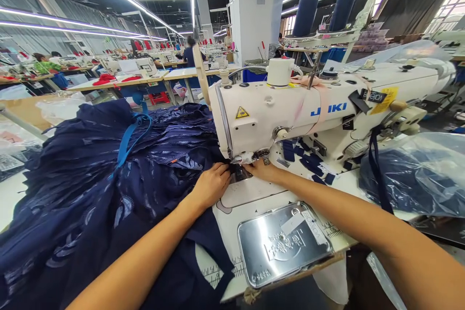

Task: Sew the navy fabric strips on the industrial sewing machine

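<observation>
A white sewing machine (pixel 254 111) with blue lettering stands across the middle. My left hand (pixel 212 184) lies on the navy fabric just left of the needle area, its fingers bent together and pressing on the cloth. On the other side of the presser foot, my right hand (pixel 264 170) reaches under the machine head, fingers close together at the needle plate; what its fingertips touch is hidden. A big pile of navy garments (pixel 83 164), tied with a blue strip (pixel 127 143), fills the left side and runs up to the needle.
A metal tin lid (pixel 283 247) lies at the table's front edge. Small navy pieces (pixel 312 161) sit behind my right forearm. A plastic bag of navy cloth (pixel 417 174) is at the right. Thread cones (pixel 305 14) stand above; people work at tables behind.
</observation>
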{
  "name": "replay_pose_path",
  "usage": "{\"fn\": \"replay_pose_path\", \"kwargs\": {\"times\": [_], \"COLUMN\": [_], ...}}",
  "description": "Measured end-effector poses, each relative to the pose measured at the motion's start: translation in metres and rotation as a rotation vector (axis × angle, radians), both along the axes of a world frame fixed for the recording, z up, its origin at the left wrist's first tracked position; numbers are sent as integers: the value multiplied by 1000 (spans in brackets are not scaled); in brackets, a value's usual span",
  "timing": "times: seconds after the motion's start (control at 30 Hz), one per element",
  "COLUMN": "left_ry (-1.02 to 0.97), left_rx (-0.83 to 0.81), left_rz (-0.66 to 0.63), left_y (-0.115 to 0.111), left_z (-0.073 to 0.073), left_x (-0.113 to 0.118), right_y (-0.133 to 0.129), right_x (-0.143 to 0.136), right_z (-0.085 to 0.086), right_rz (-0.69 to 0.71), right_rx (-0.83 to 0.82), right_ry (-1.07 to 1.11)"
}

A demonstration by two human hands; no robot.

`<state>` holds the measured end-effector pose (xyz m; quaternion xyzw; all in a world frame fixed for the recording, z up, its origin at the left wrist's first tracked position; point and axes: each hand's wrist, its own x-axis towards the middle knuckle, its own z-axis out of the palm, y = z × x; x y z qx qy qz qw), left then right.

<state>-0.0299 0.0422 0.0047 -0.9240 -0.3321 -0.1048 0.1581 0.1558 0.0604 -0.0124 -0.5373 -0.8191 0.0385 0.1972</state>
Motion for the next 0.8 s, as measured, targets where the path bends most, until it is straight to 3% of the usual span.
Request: {"fn": "replay_pose_path", "kwargs": {"times": [0.13, 0.3, 0.5, 0.8], "left_ry": [98, 196, 243, 209], "left_rx": [151, 75, -14, -24], "left_rz": [134, 255, 206, 183], "left_y": [-17, -15, 4, 8], "left_z": [0, 8, 14, 13], "left_x": [2, 3, 7, 8], "right_y": [-4, -11, -22, -30], "right_x": [5, 16, 13, 3], "right_z": [10, 7, 8, 17], "right_rz": [56, 91, 43, -31], "right_rx": [16, 31, -13, -77], "right_ry": [-212, -265, -263, -300]}}
